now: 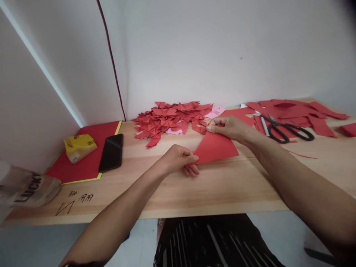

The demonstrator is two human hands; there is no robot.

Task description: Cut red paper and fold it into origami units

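Note:
A piece of plain red paper (216, 148) is stretched between my two hands, a little above the wooden table. My left hand (183, 160) pinches its left corner between thumb and fingers. The upper corner is in the fingertips of my right hand (226, 128). Whether the paper is a single layer or folded, I cannot tell. Just behind it lies a heap of folded red paper pieces (167, 118), with some pink paper (217, 110) among them.
Black-handled scissors (289, 131) and a white pen (264, 125) lie by red paper scraps (294, 113) at right. On the left, a phone (111, 152) and a yellow packet (80, 147) rest on a red folder (69, 168); a clear bottle (36, 189) is nearer. A wall stands behind.

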